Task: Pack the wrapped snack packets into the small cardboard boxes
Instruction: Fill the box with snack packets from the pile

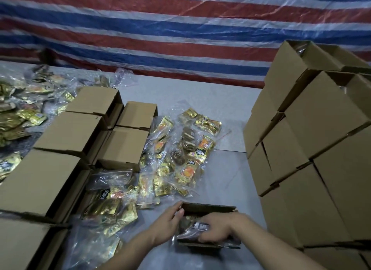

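Observation:
A small open cardboard box sits on the grey table near its front edge. My left hand rests against the box's left wall, fingers laid along its rim. My right hand lies over the box's opening and presses a clear bag of snack packets down into it. Part of that bag sticks out over the near wall. More clear bags of gold-wrapped snack packets lie spread on the table just beyond the box, and another bag lies to its left.
Closed small boxes stand in rows at the left. A tall stack of cardboard boxes rises at the right, close to the open box. Loose gold packets are heaped at the far left. A striped tarpaulin hangs behind.

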Available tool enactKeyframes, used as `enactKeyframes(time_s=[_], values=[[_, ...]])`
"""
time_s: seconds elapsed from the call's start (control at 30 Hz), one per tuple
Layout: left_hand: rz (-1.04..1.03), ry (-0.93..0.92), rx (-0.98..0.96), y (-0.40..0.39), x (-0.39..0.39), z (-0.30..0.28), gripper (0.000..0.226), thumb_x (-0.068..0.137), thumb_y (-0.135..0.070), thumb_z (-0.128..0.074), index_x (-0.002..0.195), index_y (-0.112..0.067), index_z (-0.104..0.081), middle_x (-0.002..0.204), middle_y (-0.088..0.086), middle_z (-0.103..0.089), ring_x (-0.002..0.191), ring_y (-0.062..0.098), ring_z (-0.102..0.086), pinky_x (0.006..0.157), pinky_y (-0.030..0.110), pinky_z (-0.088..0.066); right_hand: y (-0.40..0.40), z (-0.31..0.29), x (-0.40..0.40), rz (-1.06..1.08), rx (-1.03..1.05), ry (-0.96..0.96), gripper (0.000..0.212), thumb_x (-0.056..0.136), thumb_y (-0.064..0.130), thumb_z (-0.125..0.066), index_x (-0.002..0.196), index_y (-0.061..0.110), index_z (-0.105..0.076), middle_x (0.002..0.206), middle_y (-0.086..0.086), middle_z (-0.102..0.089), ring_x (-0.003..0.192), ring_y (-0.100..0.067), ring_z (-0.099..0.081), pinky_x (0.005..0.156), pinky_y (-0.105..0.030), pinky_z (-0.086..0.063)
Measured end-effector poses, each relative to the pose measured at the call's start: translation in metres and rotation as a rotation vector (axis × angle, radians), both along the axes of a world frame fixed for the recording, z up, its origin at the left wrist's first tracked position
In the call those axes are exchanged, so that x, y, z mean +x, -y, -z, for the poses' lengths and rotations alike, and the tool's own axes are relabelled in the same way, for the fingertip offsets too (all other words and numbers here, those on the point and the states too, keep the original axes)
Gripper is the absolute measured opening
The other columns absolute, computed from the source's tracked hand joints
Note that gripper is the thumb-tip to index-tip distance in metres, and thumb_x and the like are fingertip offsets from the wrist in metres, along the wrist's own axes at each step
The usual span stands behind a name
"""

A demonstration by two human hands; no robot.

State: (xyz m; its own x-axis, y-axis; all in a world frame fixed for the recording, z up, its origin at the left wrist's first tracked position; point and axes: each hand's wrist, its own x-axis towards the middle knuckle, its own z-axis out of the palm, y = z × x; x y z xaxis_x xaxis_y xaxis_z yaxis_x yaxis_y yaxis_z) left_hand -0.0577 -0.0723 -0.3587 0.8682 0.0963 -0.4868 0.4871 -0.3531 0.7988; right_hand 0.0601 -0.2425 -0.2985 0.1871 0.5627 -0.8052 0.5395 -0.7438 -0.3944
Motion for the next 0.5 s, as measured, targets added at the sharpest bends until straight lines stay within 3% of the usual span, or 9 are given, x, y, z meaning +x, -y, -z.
enactKeyframes(time_s=[0.1,0.23,0.3,0.4,0.43,0.5], values=[[-0.026,0.022,0.007,0.004,-0.002,0.009,0.042,0.105,-0.038,-0.037,0.146,-0.029,-0.037,0.137,-0.018,-0.037,0.127,-0.005,-0.031,0.096,-0.004,-0.015,-0.008,0.035,-0.01,-0.004,0.007,0.168,0.062,0.088,0.052,-0.059,0.141,0.02,-0.046,0.138,-0.009,-0.057,0.124,-0.029,-0.054,0.102,-0.032,-0.044],[-0.045,0.027,0.032,0.009,-0.003,0.017,0.05,0.105,-0.04,-0.037,0.152,-0.023,-0.032,0.139,-0.012,-0.035,0.13,-0.003,-0.028,0.095,-0.006,-0.012,-0.015,0.065,-0.025,-0.107,-0.03,0.433,0.074,0.085,0.061,-0.063,0.14,0.016,-0.042,0.133,-0.015,-0.054,0.12,-0.037,-0.053,0.099,-0.044,-0.044],[-0.05,0.031,0.03,0.009,-0.004,0.018,0.051,0.105,-0.041,-0.037,0.152,-0.022,-0.032,0.141,-0.012,-0.035,0.132,-0.002,-0.028,0.105,0.005,-0.014,-0.014,0.067,-0.024,-0.068,-0.022,0.405,0.075,0.084,0.057,-0.067,0.143,0.02,-0.04,0.136,-0.012,-0.053,0.124,-0.035,-0.052,0.104,-0.042,-0.043],[-0.047,0.036,0.016,0.009,-0.003,0.019,0.051,0.105,-0.041,-0.037,0.152,-0.022,-0.033,0.146,-0.008,-0.038,0.135,0.002,-0.032,0.113,0.016,-0.019,-0.002,0.054,-0.015,0.155,0.032,0.21,0.08,0.074,0.046,-0.076,0.144,0.027,-0.042,0.14,0.0,-0.054,0.128,-0.025,-0.051,0.109,-0.033,-0.041],[-0.045,0.035,0.006,0.01,-0.002,0.02,0.051,0.104,-0.042,-0.038,0.151,-0.023,-0.034,0.145,-0.007,-0.039,0.134,0.003,-0.034,0.114,0.018,-0.021,0.004,0.048,-0.011,0.176,0.055,0.172,0.075,0.072,0.041,-0.078,0.138,0.026,-0.048,0.135,0.002,-0.057,0.124,-0.022,-0.054,0.106,-0.032,-0.044],[-0.043,0.03,-0.01,0.011,-0.003,0.021,0.05,0.104,-0.044,-0.037,0.15,-0.027,-0.034,0.143,-0.007,-0.041,0.132,0.004,-0.037,0.112,0.019,-0.024,0.015,0.041,-0.004,0.127,0.12,0.208,0.041,0.076,0.033,-0.075,0.113,0.021,-0.062,0.118,0.002,-0.065,0.107,-0.018,-0.061,0.092,-0.03,-0.05]])
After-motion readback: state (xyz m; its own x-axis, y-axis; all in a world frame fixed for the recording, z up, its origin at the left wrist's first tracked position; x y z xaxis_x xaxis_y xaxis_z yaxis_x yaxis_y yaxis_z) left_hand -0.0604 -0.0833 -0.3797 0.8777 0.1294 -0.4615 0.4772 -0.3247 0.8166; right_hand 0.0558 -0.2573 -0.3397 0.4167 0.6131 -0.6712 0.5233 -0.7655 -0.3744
